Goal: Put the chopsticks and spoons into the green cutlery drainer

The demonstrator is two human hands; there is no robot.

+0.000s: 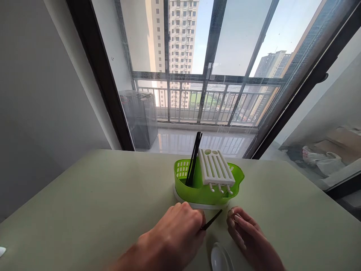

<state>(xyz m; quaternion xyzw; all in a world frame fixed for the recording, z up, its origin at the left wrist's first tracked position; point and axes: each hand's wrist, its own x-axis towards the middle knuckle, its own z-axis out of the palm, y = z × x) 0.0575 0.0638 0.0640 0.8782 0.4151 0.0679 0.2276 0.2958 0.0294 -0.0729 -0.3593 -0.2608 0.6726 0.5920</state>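
My left hand [180, 231] is closed round a dark chopstick [212, 220], whose thin end points up and right out of the fist. Just right of that end is my right hand [249, 235], its fingers curled in and thumb against fingertips; whatever they hold, if anything, is hidden. Behind both hands stands a green plastic utensil basket [191, 194] on a white base tray [207, 206]. Several black chopsticks [194, 162] lean upright in its left part. A white slotted rack [217, 167] with hooks sits over its right part. Between my wrists lies a white, spoon-like oval piece [219, 258].
The pale table [113, 195] reaches to a glass door with dark frames [98, 71]. A small white tip [2, 251] shows at the left edge. Beyond the glass are a balcony railing [217, 103] and a dark covered box-shaped object [141, 118].
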